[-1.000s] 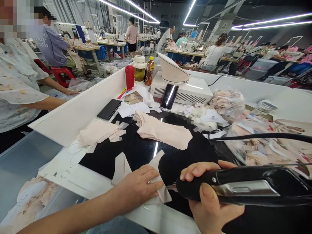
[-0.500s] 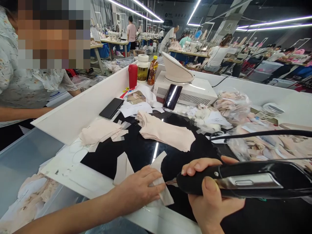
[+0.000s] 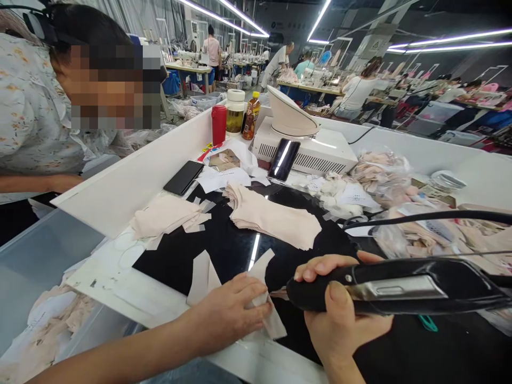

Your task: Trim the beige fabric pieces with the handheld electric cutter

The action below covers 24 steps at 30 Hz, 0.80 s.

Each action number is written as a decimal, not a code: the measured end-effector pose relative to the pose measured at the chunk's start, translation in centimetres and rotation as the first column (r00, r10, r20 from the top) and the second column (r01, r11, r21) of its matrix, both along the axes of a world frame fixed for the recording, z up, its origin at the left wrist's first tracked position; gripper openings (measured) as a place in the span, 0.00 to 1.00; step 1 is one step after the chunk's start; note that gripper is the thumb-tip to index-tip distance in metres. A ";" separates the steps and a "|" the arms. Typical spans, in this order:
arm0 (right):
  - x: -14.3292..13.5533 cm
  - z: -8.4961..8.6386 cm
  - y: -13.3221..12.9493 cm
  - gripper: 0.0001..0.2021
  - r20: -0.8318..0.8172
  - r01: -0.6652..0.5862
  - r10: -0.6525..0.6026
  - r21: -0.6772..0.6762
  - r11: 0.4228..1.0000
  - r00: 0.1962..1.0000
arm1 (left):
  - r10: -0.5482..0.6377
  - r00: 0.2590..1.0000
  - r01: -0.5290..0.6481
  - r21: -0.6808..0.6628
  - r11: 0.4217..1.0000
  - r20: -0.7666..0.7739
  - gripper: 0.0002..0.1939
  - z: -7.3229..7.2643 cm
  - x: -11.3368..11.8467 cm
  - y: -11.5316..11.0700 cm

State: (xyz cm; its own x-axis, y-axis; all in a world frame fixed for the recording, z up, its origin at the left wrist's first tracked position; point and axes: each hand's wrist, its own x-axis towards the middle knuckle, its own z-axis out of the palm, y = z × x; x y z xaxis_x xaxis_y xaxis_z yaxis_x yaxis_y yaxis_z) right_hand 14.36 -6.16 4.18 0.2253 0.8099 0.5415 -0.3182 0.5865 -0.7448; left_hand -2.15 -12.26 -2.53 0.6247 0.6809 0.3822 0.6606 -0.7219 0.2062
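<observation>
My left hand (image 3: 236, 309) rests at the front of the black work surface (image 3: 224, 234), its fingers curled over a pale fabric piece (image 3: 262, 265) whose ends stick out on both sides. Another light fabric piece (image 3: 202, 277) lies just left of it. My right hand (image 3: 336, 314) grips a black corded hand tool (image 3: 392, 288) with a silver panel, thumb below and fingers over the top. The rounded end points left, close to the fabric under my left hand. Further back lie a stack of beige fabric pieces (image 3: 276, 216) and a smaller pile (image 3: 166, 216).
A white vented box (image 3: 304, 146), two phones (image 3: 184, 177) (image 3: 284, 159), a red bottle (image 3: 218, 125) and a jar (image 3: 234, 112) stand along the back. Bagged fabric (image 3: 436, 229) fills the right side, crossed by a black cable (image 3: 432, 217). A co-worker (image 3: 36, 117) leans in beyond the left panel.
The hand tool in my right hand has shifted slightly left and its cord end has dropped, uncovering a green loop. My left hand stays on the fabric. The co-worker has leaned further in.
</observation>
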 end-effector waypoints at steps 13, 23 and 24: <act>0.5 -0.1 -0.7 0.21 0.014 -0.047 0.048 -0.035 0.998 0.999 | 0.064 0.998 -0.065 0.147 0.987 0.014 0.11 0.6 1.0 -0.9; 0.8 -0.8 -0.6 0.21 0.030 -0.046 0.047 -0.030 0.999 0.998 | -0.239 0.971 0.236 -0.106 0.966 -0.014 0.13 0.8 -3.2 6.2; 0.8 -0.9 -0.6 0.21 0.035 -0.046 0.047 -0.026 0.999 0.998 | -0.241 0.970 0.238 -0.101 0.966 -0.017 0.13 0.8 -3.5 6.2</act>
State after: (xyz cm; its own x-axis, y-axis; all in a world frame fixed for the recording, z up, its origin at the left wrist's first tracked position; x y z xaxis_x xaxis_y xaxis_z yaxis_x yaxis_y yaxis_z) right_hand 15.16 -6.80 3.32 0.1680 0.8325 0.5279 -0.3176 0.5527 -0.7705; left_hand -5.65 -6.07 -1.77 0.7840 0.5431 0.3007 0.4774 -0.8371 0.2671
